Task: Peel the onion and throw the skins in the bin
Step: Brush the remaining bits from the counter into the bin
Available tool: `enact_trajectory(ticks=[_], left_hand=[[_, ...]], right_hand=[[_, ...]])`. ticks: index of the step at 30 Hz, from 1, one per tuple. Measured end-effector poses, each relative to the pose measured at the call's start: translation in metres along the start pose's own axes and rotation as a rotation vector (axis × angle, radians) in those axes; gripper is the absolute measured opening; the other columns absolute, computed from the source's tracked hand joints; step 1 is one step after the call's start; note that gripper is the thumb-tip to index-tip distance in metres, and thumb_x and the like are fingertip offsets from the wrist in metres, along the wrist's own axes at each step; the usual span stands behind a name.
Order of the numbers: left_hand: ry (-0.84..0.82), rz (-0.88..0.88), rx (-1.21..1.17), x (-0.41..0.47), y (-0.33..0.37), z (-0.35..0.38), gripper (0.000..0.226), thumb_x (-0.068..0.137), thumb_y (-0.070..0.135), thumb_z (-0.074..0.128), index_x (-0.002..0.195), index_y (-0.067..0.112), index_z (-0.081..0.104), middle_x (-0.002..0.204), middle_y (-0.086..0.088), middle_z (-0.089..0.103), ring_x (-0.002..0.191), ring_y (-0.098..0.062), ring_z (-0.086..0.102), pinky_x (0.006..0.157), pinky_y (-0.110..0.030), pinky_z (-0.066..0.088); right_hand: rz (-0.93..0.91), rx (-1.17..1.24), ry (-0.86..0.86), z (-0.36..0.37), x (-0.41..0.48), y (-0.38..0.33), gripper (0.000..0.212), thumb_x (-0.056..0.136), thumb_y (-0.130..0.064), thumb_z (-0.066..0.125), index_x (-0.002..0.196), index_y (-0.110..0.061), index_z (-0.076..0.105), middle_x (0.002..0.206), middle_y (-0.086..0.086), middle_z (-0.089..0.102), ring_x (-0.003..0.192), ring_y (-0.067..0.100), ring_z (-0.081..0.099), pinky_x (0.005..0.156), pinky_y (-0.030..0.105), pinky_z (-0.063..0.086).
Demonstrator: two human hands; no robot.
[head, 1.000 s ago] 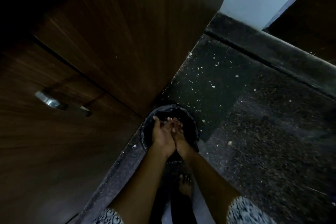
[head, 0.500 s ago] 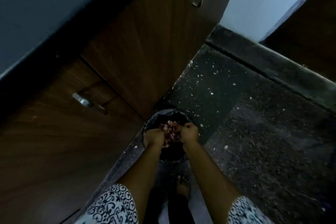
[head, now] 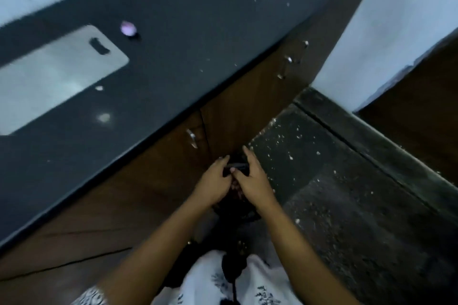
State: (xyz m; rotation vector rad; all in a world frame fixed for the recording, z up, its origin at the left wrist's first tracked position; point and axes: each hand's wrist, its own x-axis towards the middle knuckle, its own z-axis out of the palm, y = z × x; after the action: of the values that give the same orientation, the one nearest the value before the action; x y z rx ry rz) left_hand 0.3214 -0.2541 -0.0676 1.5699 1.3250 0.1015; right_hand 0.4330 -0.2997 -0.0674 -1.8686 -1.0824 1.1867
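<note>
Both hands low over the bin (head: 244,214), a dark round tub on the floor (head: 347,193) against the base of the wooden cabinet (head: 148,193). Left hand (head: 215,182) with fingers loosely curled and parted, nothing visibly pinched in its grip; right hand (head: 251,181) with fingers spread, forefinger stretched forward, palm down, again nothing seen held. Directly beneath the two grips, between the wrists, reddish-purple skins (head: 235,187) showing inside the bin's dark mouth, so the throwing-away step looks done or nearly so, though motion blur hides whether a last scrap clings to a palm. Up and to the left of the grips, well apart, the dark bench (head: 186,32) carrying a pale cutting board (head: 57,69) and, just beyond the board's corner, a small pale-purple round thing, most likely the onion (head: 128,28), too blurred to say whether fully bare. A few pale flecks on the bench (head: 104,117) nearer the edge, possibly stray bits of skin, not certain. Judged from this: peeling apparently finished, skins in the bin, hands empty or emptying; perhaps left, a check of the bench for leftover scraps and a return to the onion. Pale crumbs scattered on the floor to the right of the grips, nature unclear.
</note>
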Motion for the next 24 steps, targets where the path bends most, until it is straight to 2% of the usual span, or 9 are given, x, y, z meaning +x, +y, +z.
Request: enact_trajectory(ticks=[2,3,7,10,14,16,18,21,24], left_hand=[[0.166,0.060,0.005,-0.036,0.016,-0.045,0.043,0.098,0.024,0.049,0.140,0.022,0.043,0.132,0.011,0.047,0.117,-0.005,0.047,0.086,-0.006,0.038],[0.255,0.077,0.005,-0.051,0.021,-0.067,0.038,0.096,0.027,0.051,0.134,0.025,0.051,0.123,0.012,0.053,0.107,-0.003,0.050,0.076,-0.005,0.039],[0.613,0.088,-0.029,-0.088,0.021,-0.160,0.028,0.094,0.030,0.056,0.120,0.022,0.062,0.113,0.004,0.066,0.101,-0.010,0.060,0.082,-0.021,0.044],[0.741,-0.025,-0.054,-0.095,-0.001,-0.219,0.031,0.093,0.033,0.055,0.121,0.022,0.061,0.118,0.001,0.066,0.105,-0.014,0.061,0.087,-0.027,0.048],[0.838,-0.142,-0.050,-0.083,-0.037,-0.279,0.034,0.091,0.040,0.055,0.122,0.025,0.059,0.121,0.001,0.065,0.108,-0.018,0.060,0.090,-0.033,0.049],[0.855,-0.196,-0.002,-0.068,-0.052,-0.304,0.040,0.091,0.041,0.053,0.128,0.026,0.053,0.128,0.001,0.060,0.112,-0.020,0.059,0.087,-0.033,0.047],[0.863,-0.245,0.073,-0.046,-0.068,-0.331,0.047,0.092,0.039,0.051,0.136,0.024,0.046,0.140,-0.001,0.050,0.122,-0.023,0.051,0.096,-0.039,0.043],[0.800,-0.372,0.240,-0.015,-0.090,-0.365,0.058,0.094,0.041,0.046,0.146,0.023,0.029,0.155,-0.006,0.026,0.142,-0.026,0.024,0.113,-0.050,0.021],[0.749,-0.446,0.321,0.003,-0.111,-0.383,0.062,0.096,0.048,0.037,0.150,0.025,0.017,0.160,-0.008,0.011,0.147,-0.028,0.007,0.116,-0.055,0.007]], right_hand=[[-0.117,-0.011,-0.024,0.004,-0.011,-0.043,0.061,0.091,-0.022,0.056,0.145,-0.025,0.027,0.155,-0.003,0.020,0.140,0.013,0.021,0.110,0.023,0.018],[-0.163,-0.028,-0.045,0.007,-0.013,-0.063,0.060,0.092,-0.022,0.056,0.144,-0.024,0.028,0.154,-0.003,0.022,0.139,0.012,0.023,0.109,0.022,0.019],[-0.356,-0.131,-0.181,0.037,0.004,-0.147,0.059,0.093,-0.028,0.054,0.145,-0.025,0.027,0.153,-0.004,0.024,0.139,0.013,0.024,0.109,0.025,0.022],[-0.411,-0.233,-0.316,0.075,0.029,-0.195,0.057,0.093,-0.030,0.053,0.144,-0.027,0.027,0.154,-0.004,0.023,0.140,0.014,0.023,0.109,0.026,0.021],[-0.451,-0.349,-0.346,0.129,0.071,-0.239,0.062,0.093,-0.029,0.052,0.146,-0.023,0.021,0.154,0.000,0.022,0.139,0.019,0.027,0.108,0.030,0.026],[-0.479,-0.390,-0.353,0.156,0.097,-0.258,0.062,0.093,-0.026,0.052,0.146,-0.018,0.021,0.153,0.002,0.024,0.137,0.019,0.031,0.105,0.026,0.027],[-0.523,-0.455,-0.366,0.185,0.129,-0.278,0.059,0.093,-0.021,0.051,0.145,-0.014,0.023,0.153,0.005,0.024,0.137,0.021,0.030,0.106,0.027,0.026],[-0.577,-0.584,-0.381,0.220,0.180,-0.306,0.052,0.093,-0.012,0.046,0.143,-0.013,0.030,0.153,0.008,0.025,0.137,0.023,0.029,0.109,0.031,0.026],[-0.584,-0.519,-0.323,0.231,0.214,-0.328,0.040,0.091,-0.001,0.042,0.127,-0.013,0.054,0.136,0.006,0.051,0.124,0.021,0.047,0.100,0.026,0.035]])
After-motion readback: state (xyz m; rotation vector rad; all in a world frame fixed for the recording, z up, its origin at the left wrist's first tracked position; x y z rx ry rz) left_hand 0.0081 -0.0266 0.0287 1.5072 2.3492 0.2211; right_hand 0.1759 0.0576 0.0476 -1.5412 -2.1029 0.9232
